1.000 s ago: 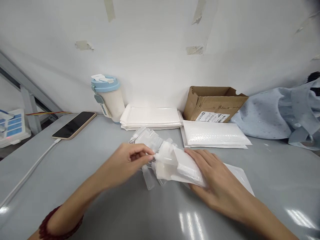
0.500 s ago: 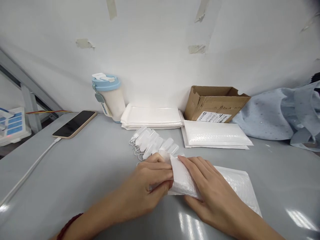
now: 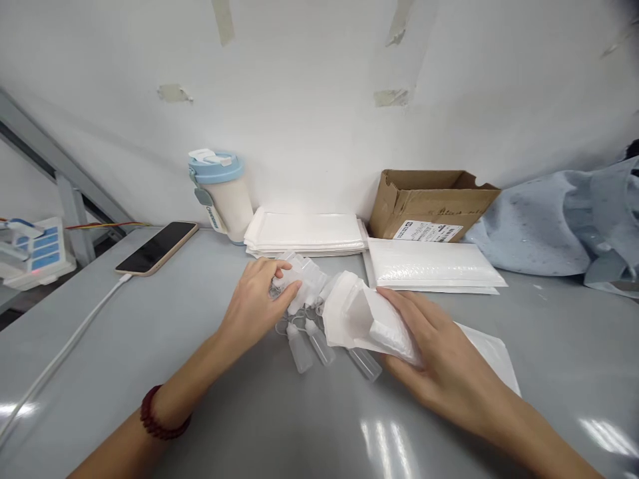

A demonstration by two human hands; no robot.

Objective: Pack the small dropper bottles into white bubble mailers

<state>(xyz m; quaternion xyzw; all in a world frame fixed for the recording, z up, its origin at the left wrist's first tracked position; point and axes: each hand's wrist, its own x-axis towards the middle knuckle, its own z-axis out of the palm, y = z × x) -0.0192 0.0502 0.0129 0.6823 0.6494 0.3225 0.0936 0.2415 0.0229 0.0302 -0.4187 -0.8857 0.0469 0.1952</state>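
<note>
White, bubble-patterned: your mailer | translucent white: your bottles | dark red: your bracelet | plain grey: worktop | cream: cup | pale blue: lid | brown: box

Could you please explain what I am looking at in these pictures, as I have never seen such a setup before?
There is no machine here: these are a person's two bare hands, and every picture comes from one camera worn on the head, looking forward and down. The right hand holds a white bubble-padded envelope, its open mouth facing left. The left hand is at a pile of small translucent plastic bottles; whether it grips one is hard to tell. On the shiny grey table also lie a black-screened phone, a cream tumbler with a blue lid, stacked white envelopes and a brown cardboard box.
</note>
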